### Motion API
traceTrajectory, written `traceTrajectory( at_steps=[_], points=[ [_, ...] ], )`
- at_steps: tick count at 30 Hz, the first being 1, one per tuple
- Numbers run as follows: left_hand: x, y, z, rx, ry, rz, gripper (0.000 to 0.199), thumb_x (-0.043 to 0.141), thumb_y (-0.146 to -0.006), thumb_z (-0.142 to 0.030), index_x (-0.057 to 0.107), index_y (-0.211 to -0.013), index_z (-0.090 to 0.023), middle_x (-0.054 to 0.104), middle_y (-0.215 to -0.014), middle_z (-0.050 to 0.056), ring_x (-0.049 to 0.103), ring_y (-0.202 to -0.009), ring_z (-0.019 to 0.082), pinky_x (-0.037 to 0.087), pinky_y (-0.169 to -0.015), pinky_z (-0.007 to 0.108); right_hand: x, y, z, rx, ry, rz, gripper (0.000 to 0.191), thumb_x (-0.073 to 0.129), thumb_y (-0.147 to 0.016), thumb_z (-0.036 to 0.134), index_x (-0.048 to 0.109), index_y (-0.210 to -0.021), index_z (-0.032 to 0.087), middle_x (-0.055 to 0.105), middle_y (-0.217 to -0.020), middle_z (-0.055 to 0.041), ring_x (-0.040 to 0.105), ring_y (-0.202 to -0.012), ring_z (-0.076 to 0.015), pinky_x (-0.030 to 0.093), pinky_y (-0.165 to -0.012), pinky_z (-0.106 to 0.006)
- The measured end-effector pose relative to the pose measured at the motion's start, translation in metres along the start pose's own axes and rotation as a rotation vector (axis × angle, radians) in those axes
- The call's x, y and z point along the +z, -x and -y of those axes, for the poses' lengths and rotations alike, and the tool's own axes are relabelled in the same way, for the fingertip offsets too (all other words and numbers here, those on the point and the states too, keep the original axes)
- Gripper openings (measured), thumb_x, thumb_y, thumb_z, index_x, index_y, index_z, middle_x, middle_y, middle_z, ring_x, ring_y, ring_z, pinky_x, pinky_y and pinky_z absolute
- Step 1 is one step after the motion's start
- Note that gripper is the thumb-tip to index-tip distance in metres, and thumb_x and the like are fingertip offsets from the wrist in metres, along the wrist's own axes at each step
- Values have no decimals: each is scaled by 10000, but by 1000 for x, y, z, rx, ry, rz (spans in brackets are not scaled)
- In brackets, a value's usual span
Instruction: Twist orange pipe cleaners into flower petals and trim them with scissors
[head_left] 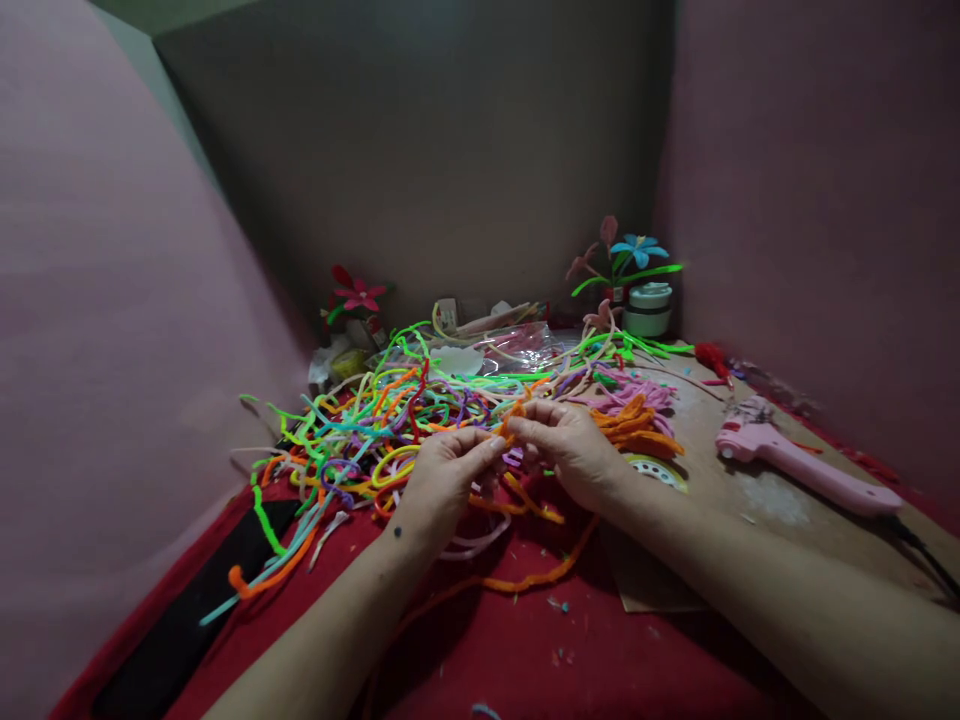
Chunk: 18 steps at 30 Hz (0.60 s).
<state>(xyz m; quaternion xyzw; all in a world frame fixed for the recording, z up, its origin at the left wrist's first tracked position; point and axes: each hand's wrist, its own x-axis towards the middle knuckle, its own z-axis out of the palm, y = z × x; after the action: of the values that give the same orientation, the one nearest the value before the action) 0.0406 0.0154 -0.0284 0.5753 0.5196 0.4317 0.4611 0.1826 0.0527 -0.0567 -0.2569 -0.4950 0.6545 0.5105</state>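
Note:
My left hand (pixel 450 472) and my right hand (pixel 568 445) meet in front of a tangled heap of coloured pipe cleaners (pixel 352 420). Between their pinched fingertips is an orange pipe cleaner (pixel 513 417), its short upper end standing up above the thumbs. Both hands are closed on it, and the fingers hide part of it. Beyond my right hand lies a bundle of orange pipe cleaners (pixel 637 428) beside a pink bundle (pixel 637 392). A long orange strand (pixel 517 583) curves over the red cloth below my hands.
A pink glue gun (pixel 806 460) with a black cord lies on a brown board (pixel 675 590) at right. Near my right wrist is a yellow-and-white roll (pixel 660 472). Pipe-cleaner flowers (pixel 637 250) and a pale green round container (pixel 648 310) stand behind. A black strip (pixel 195 600) lies left on the red cloth (pixel 570 670).

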Motion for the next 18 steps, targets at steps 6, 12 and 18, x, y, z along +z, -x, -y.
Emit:
traceTrajectory(
  at_steps=[6, 12, 18],
  points=[
    [-2, -2, 3, 16, -52, 56, 272, 581, -751, -373, 649, -745, -109, 625, -595, 26, 556, -523, 121, 437, -529, 226, 3, 3, 0, 28, 77, -34, 194, 680, -637, 306, 582, -641, 138, 510, -519, 48, 411, -439, -61, 318, -443, -210],
    [2, -2, 3, -49, -121, 51, 227, 558, -745, -330, 631, -728, -115, 633, -548, 22, 590, -491, 142, 467, -498, 239, 5, 4, -1, 10, 197, -24, 155, 639, -665, 288, 572, -651, 149, 523, -561, 41, 436, -495, -79, 336, -472, -216],
    [7, -2, 6, -81, -45, 36, 228, 549, -741, -355, 549, -725, -127, 610, -488, 4, 607, -467, 147, 488, -483, 239, 7, 6, 1, 7, 226, -4, 124, 603, -688, 256, 572, -663, 138, 502, -568, 41, 415, -509, -78, 322, -503, -225]
  ],
)
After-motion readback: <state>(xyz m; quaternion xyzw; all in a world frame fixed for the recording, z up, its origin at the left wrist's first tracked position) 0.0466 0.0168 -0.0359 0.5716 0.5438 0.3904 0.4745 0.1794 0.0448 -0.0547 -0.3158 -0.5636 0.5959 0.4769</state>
